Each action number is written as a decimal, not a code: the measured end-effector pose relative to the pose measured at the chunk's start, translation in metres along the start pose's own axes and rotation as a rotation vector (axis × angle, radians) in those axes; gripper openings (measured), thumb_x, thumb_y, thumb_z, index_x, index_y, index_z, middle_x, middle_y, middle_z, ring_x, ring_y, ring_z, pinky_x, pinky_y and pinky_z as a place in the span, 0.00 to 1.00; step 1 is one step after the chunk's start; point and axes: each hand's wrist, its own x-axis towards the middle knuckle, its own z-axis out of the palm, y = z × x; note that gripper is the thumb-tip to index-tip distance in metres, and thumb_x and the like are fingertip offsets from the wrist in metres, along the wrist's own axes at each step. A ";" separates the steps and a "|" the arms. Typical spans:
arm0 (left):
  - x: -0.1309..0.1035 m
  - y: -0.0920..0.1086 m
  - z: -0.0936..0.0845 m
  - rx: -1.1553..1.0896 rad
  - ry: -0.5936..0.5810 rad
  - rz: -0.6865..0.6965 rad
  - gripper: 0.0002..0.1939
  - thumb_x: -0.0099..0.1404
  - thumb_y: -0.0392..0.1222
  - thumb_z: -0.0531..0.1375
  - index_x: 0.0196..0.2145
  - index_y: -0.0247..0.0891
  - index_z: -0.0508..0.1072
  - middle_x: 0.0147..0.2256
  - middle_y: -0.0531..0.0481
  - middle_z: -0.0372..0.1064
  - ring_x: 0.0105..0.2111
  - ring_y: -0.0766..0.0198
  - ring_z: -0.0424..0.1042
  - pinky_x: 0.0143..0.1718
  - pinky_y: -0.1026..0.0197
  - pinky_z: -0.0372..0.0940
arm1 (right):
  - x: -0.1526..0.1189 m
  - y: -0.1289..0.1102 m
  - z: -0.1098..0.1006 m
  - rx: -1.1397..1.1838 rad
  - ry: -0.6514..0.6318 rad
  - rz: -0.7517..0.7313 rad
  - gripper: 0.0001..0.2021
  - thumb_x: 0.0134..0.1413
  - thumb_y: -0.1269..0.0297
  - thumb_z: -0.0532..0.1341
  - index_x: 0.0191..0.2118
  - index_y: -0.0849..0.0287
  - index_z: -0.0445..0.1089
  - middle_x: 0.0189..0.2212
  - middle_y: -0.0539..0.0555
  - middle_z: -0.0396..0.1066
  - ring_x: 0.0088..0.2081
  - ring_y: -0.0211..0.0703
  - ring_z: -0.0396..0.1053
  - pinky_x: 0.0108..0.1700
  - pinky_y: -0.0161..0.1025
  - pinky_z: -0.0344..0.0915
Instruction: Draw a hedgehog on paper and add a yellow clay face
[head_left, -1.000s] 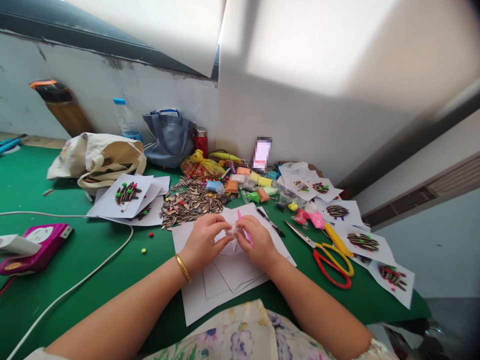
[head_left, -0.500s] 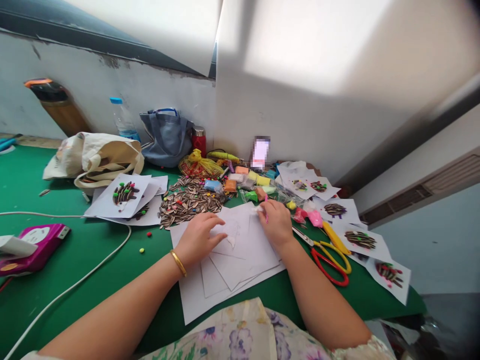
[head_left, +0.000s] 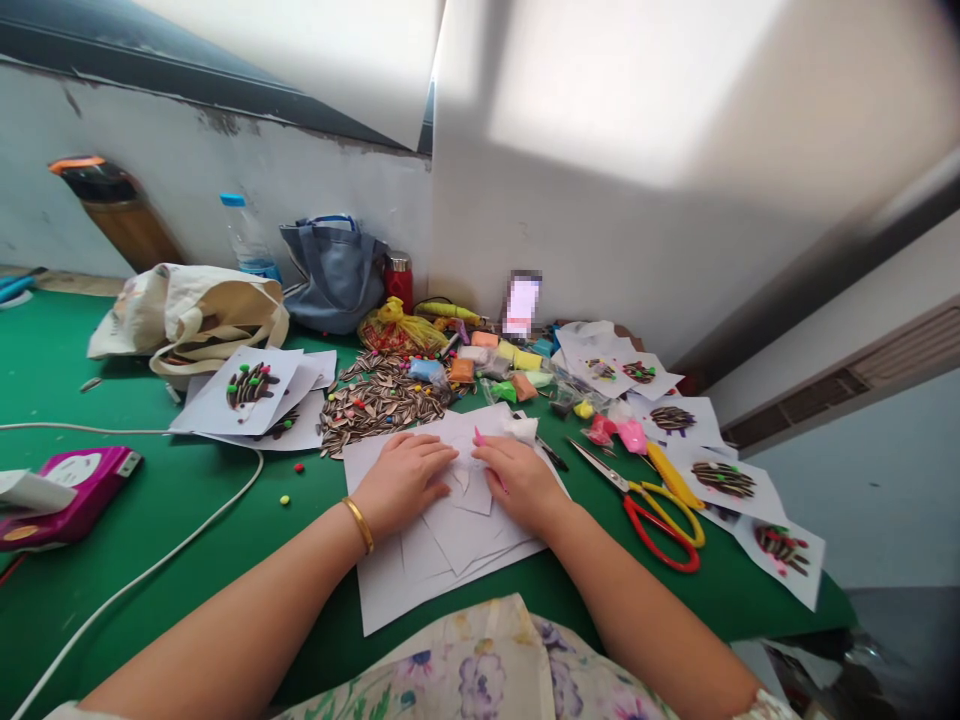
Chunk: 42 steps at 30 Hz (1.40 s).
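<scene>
My left hand [head_left: 405, 480] rests flat on the white paper sheets [head_left: 386, 590], fingers extended and nothing in them. My right hand [head_left: 523, 482] is closed around a thin pink stick-like tool [head_left: 478, 437], its tip poking out above the fingers near the middle of the paper. Between the hands lies a smaller sheet bearing a flattened white piece [head_left: 462, 481], which looks like soft clay. A white lump [head_left: 520, 428] sits on the sheets beyond my right hand. Part of the small sheet is hidden beneath my fingers.
Red-and-yellow-handled scissors [head_left: 637, 495] lie to the right, near seed-decorated cards [head_left: 721, 478]. Behind the paper are sunflower seeds [head_left: 382, 400] and colored clay packs [head_left: 462, 371]. Bags, bottles and a propped phone [head_left: 523, 305] line the wall. A white cable [head_left: 150, 577] crosses the left side.
My right hand has moved left and nearer with the pink tool, leaving the white lump behind it. My left hand has shifted slightly and its fingers now lie flatter on the paper.
</scene>
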 end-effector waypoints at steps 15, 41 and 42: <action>0.004 -0.005 0.003 -0.011 0.121 0.011 0.11 0.64 0.36 0.60 0.44 0.44 0.78 0.45 0.45 0.76 0.48 0.54 0.72 0.52 0.48 0.63 | -0.006 -0.018 0.001 -0.165 -0.102 0.208 0.13 0.57 0.65 0.63 0.49 0.56 0.69 0.49 0.57 0.71 0.49 0.54 0.64 0.51 0.50 0.60; -0.001 0.011 -0.006 0.046 -0.017 0.186 0.18 0.66 0.32 0.57 0.49 0.50 0.75 0.42 0.45 0.71 0.42 0.57 0.70 0.45 0.54 0.65 | -0.007 -0.012 0.003 -0.108 -0.067 0.198 0.13 0.56 0.65 0.63 0.48 0.55 0.69 0.49 0.57 0.71 0.49 0.52 0.63 0.53 0.49 0.61; -0.001 0.013 -0.006 0.063 -0.028 0.182 0.17 0.66 0.33 0.58 0.49 0.51 0.75 0.41 0.45 0.71 0.43 0.56 0.70 0.45 0.54 0.65 | -0.007 -0.012 0.004 -0.108 -0.063 0.198 0.13 0.56 0.65 0.63 0.48 0.54 0.69 0.48 0.57 0.71 0.49 0.52 0.63 0.53 0.49 0.61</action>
